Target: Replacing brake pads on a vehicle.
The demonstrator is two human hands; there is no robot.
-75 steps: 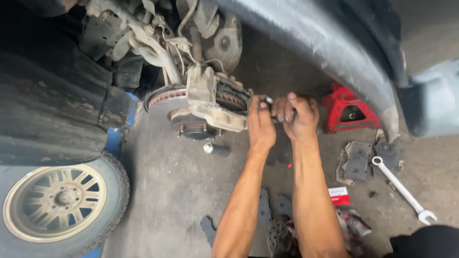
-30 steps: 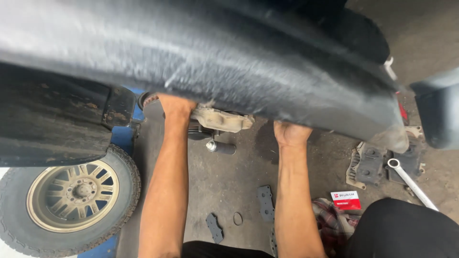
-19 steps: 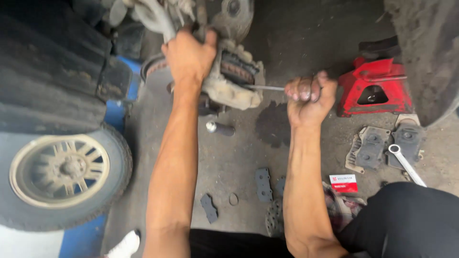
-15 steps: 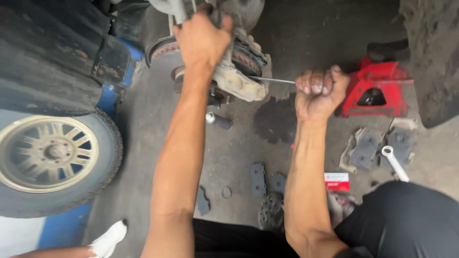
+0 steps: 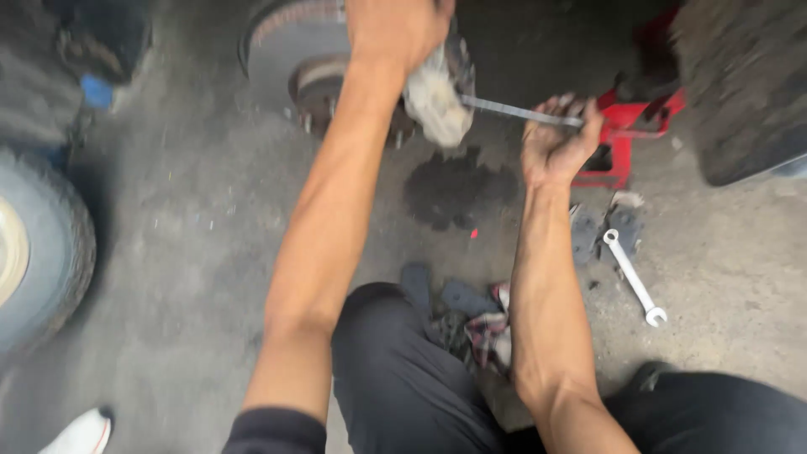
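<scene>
Against brake caliper (image 5: 437, 101), right hand (image 5: 555, 143) gripping wrench (image 5: 517, 112)

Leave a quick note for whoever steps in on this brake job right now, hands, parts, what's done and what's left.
Left hand: gripping the top of the brake caliper, which sits at the brake disc.
Right hand: closed on a slim metal tool whose tip reaches the caliper.
On the floor: combination wrench to the right, worn brake pads beside it, more pads and a checked rag by the knees, red jack behind the right hand.
Done: wheel off, lying at left.
Left: the picture is blurred; I cannot tell whether the caliper is bolted down.
</scene>
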